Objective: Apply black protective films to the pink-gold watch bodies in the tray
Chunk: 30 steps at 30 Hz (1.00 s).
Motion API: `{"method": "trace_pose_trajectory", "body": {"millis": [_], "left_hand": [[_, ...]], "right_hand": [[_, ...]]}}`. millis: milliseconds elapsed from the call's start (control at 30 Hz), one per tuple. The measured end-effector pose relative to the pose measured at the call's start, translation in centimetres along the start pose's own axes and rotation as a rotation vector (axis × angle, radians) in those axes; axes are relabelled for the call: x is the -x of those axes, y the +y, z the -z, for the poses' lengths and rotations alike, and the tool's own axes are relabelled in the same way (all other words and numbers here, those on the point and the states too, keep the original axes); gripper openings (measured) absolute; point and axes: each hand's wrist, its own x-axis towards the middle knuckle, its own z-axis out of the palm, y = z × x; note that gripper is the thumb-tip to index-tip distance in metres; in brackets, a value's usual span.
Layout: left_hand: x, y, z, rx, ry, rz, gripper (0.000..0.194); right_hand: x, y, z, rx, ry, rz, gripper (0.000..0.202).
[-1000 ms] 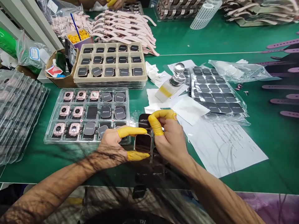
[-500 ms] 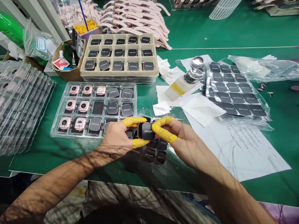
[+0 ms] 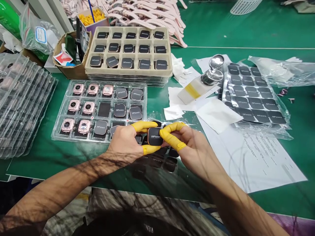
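Between my hands is a square smartwatch (image 3: 154, 137), its black face printed with white lettering and edged in rose gold. My left hand (image 3: 129, 139) grips it from the left, thumb below and finger above, in yellow finger cots. Pressed against its right edge are the yellow-covered fingertips of my right hand (image 3: 185, 141). Beneath the hands lies a sheet of black labelled squares (image 3: 157, 161), partly hidden. Left of them, a clear plastic tray (image 3: 57, 131) holds pink watches and black-faced ones; one middle pocket has no watch in it.
A beige tray of watches (image 3: 169, 70) stands behind. Right of centre, a pump bottle (image 3: 192, 91) rests among white wipes (image 3: 218, 113) and a printed sheet (image 3: 268, 164). Black film sheets (image 3: 248, 91) lie right. Stacked trays (image 3: 22, 108), a cardboard box (image 3: 73, 70) and pink straps (image 3: 147, 13) surround.
The view has shifted slightly. Both hands keep their hold on the watch, whose printed face is turned a little more toward me.
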Motion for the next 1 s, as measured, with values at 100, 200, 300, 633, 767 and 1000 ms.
{"method": "trace_pose_trajectory", "body": {"millis": [100,200,300,633,767,1000], "left_hand": [[0.0,0.0,0.0,-0.027,0.002,-0.011,0.053],[0.0,0.1,0.1,-0.051,0.006,-0.018,0.053],[0.0,0.3,0.1,-0.060,0.016,-0.033,0.051],[0.0,-0.5,0.0,-0.046,0.024,-0.076,0.056],[0.0,-0.5,0.2,-0.002,-0.042,-0.059,0.063],[0.1,0.4,0.4,-0.184,-0.004,-0.038,0.029]], "right_hand": [[0.1,-0.2,-0.1,0.014,0.019,-0.004,0.025],[0.3,-0.4,-0.2,0.025,0.025,-0.006,0.024],[0.3,-0.4,-0.3,0.033,0.033,-0.001,0.025],[0.0,0.8,-0.3,-0.090,-0.002,0.025,0.050],[-0.3,0.8,-0.7,-0.180,0.007,0.022,0.053],[-0.3,1.8,-0.7,-0.114,-0.079,0.093,0.025]]}}
